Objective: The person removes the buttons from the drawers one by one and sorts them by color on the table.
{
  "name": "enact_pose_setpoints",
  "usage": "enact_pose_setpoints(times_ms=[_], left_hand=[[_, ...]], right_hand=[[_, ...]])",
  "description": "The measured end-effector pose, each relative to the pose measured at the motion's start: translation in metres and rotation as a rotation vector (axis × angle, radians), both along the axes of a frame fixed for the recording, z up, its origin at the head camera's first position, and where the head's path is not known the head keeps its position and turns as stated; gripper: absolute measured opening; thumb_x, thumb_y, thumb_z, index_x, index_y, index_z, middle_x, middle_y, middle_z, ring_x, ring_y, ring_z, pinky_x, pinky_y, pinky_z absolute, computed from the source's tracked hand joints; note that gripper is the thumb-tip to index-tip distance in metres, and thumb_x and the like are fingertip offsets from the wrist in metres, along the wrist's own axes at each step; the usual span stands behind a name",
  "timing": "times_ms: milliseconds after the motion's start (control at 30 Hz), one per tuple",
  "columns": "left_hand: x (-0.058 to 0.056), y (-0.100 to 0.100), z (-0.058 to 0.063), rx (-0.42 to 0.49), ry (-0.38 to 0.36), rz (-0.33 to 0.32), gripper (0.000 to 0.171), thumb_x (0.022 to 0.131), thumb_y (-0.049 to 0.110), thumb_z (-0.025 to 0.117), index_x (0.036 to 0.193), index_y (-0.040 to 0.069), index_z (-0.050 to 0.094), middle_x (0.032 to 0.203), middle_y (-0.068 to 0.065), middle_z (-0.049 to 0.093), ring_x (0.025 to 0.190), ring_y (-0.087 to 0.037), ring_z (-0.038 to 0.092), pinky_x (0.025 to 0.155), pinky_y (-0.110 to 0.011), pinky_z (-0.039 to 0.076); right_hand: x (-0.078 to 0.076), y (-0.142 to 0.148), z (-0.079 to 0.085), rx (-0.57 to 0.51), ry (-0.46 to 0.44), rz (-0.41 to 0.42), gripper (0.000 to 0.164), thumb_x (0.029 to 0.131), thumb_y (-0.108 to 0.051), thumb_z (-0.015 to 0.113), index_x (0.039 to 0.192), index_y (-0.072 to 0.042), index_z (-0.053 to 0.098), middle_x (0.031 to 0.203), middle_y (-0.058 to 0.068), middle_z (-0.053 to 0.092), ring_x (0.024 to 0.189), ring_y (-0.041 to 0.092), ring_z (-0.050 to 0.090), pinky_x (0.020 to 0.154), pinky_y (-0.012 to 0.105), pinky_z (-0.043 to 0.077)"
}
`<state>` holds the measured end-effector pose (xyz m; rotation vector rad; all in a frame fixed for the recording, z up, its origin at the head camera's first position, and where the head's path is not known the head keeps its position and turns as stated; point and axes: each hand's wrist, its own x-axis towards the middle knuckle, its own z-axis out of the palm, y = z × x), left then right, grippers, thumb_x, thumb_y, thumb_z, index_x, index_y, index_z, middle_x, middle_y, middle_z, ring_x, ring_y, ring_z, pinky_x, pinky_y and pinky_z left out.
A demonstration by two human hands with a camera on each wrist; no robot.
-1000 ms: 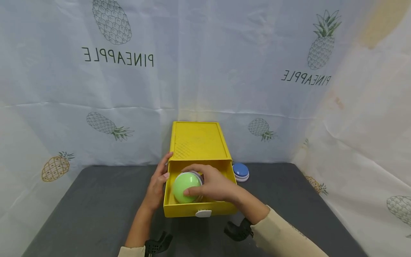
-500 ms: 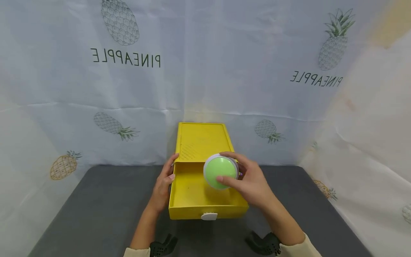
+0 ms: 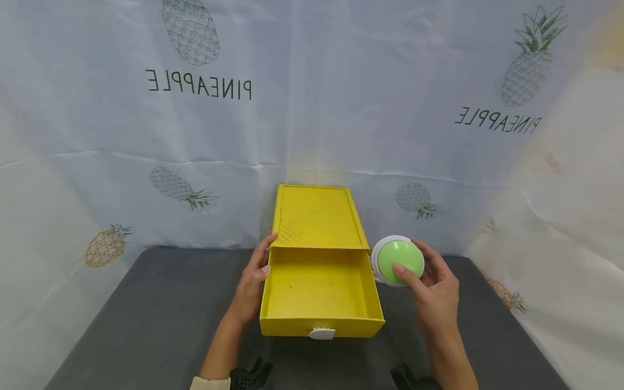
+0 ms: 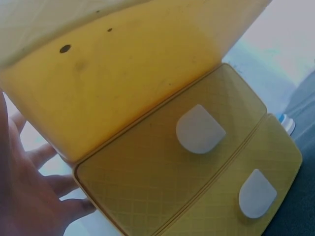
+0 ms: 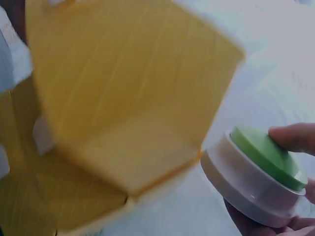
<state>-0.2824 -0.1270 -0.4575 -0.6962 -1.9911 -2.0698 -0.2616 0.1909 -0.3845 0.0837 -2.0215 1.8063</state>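
Observation:
A yellow drawer cabinet (image 3: 319, 216) stands on the dark table with its top drawer (image 3: 322, 329) pulled out. Inside the drawer nothing lies. My left hand (image 3: 251, 284) rests against the cabinet's left side, its thumb at the drawer's left edge; in the left wrist view its fingers are spread along the side. Right of the drawer, my right hand (image 3: 437, 287) holds a green push button (image 3: 401, 262) with a white base in the air, thumb on the green dome and fingers behind the base. A blue-and-white button (image 4: 288, 123) shows past the cabinet in the left wrist view.
Below the open drawer are shut drawer fronts (image 4: 147, 162) with white knobs (image 4: 199, 130). A pale pineapple-print curtain (image 3: 331, 108) hangs behind and at both sides of the grey-black tabletop (image 3: 161, 319).
My right hand has lifted the green push button out of the drawer and carried it right, past the cabinet's side. My left hand stays at the cabinet; the head view has shifted slightly.

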Motion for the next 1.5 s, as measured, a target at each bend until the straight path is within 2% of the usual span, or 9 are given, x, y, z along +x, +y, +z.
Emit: enact_pose_setpoints(times_ms=[200, 400, 567, 667, 833, 1100, 1200, 1367, 1500], left_hand=[[0.001, 0.005, 0.0, -0.006, 0.001, -0.02, 0.061, 0.102, 0.017, 0.03, 0.162, 0.015, 0.021, 0.162, -0.025, 0.028, 0.127, -0.02, 0.053, 0.1, -0.023, 0.05], [0.001, 0.005, 0.0, 0.024, -0.007, -0.016, 0.061, 0.102, 0.017, 0.031, 0.162, 0.014, 0.021, 0.157, -0.025, 0.034, 0.121, -0.018, 0.056, 0.096, -0.023, 0.052], [0.003, 0.001, -0.003, 0.025, -0.012, -0.011, 0.061, 0.102, 0.017, 0.03, 0.162, 0.015, 0.02, 0.156, -0.023, 0.034, 0.121, -0.013, 0.056, 0.095, -0.024, 0.053], [0.003, -0.002, -0.004, 0.033, -0.011, -0.014, 0.061, 0.102, 0.017, 0.029, 0.162, 0.015, 0.02, 0.155, -0.019, 0.036, 0.119, -0.013, 0.057, 0.093, -0.025, 0.054], [0.003, -0.004, -0.003, 0.033, -0.01, -0.011, 0.061, 0.102, 0.016, 0.029, 0.162, 0.015, 0.02, 0.152, -0.016, 0.039, 0.114, -0.013, 0.061, 0.09, -0.026, 0.056], [0.002, 0.0, 0.001, 0.046, 0.013, -0.036, 0.061, 0.102, 0.015, 0.029, 0.162, 0.013, 0.018, 0.156, -0.028, 0.032, 0.117, -0.013, 0.06, 0.091, -0.024, 0.056], [0.001, 0.0, 0.002, 0.052, 0.017, -0.048, 0.061, 0.102, 0.014, 0.029, 0.162, 0.012, 0.019, 0.154, -0.027, 0.034, 0.113, -0.013, 0.061, 0.089, -0.024, 0.056], [0.001, 0.001, 0.003, 0.064, 0.011, -0.064, 0.06, 0.102, 0.015, 0.029, 0.162, 0.013, 0.02, 0.151, -0.025, 0.036, 0.105, -0.013, 0.064, 0.086, -0.026, 0.058], [0.001, 0.002, 0.002, 0.058, 0.008, -0.06, 0.06, 0.102, 0.015, 0.03, 0.162, 0.014, 0.02, 0.152, -0.026, 0.035, 0.107, -0.013, 0.063, 0.087, -0.025, 0.057]], right_hand=[[-0.009, 0.021, -0.038, -0.065, -0.095, -0.128, 0.058, 0.091, -0.001, 0.073, 0.145, -0.005, 0.052, 0.14, -0.002, 0.051, 0.1, -0.006, 0.065, 0.076, 0.008, 0.055], [-0.027, 0.035, -0.073, 0.044, -0.22, -0.156, 0.059, 0.093, -0.016, 0.074, 0.148, -0.011, 0.051, 0.139, -0.003, 0.05, 0.095, -0.015, 0.059, 0.075, 0.005, 0.05], [-0.038, 0.039, -0.1, 0.067, -0.309, -0.13, 0.061, 0.094, -0.017, 0.073, 0.149, -0.008, 0.049, 0.148, 0.015, 0.049, 0.09, -0.016, 0.055, 0.074, 0.003, 0.047], [-0.043, 0.042, -0.113, 0.051, -0.388, -0.106, 0.064, 0.095, -0.022, 0.072, 0.152, -0.009, 0.046, 0.154, 0.018, 0.045, 0.103, -0.006, 0.054, 0.075, 0.002, 0.045], [-0.051, 0.045, -0.133, 0.025, -0.455, -0.108, 0.067, 0.095, -0.024, 0.073, 0.153, -0.007, 0.044, 0.158, 0.019, 0.042, 0.139, 0.027, 0.043, 0.076, -0.001, 0.038], [-0.054, 0.045, -0.153, -0.012, -0.445, -0.133, 0.066, 0.095, -0.023, 0.073, 0.152, -0.005, 0.045, 0.154, 0.02, 0.046, 0.135, 0.026, 0.043, 0.077, -0.002, 0.04], [-0.054, 0.045, -0.155, 0.022, -0.439, -0.151, 0.066, 0.094, -0.025, 0.074, 0.151, -0.004, 0.046, 0.153, 0.021, 0.046, 0.136, 0.028, 0.044, 0.09, 0.01, 0.043], [-0.055, 0.042, -0.159, 0.153, -0.403, -0.185, 0.07, 0.091, -0.033, 0.077, 0.149, -0.004, 0.049, 0.151, 0.024, 0.049, 0.139, 0.038, 0.047, 0.113, 0.05, 0.039], [-0.054, 0.041, -0.163, 0.264, -0.371, -0.216, 0.069, 0.091, -0.037, 0.076, 0.147, -0.005, 0.052, 0.148, 0.024, 0.052, 0.136, 0.04, 0.05, 0.113, 0.057, 0.039]])
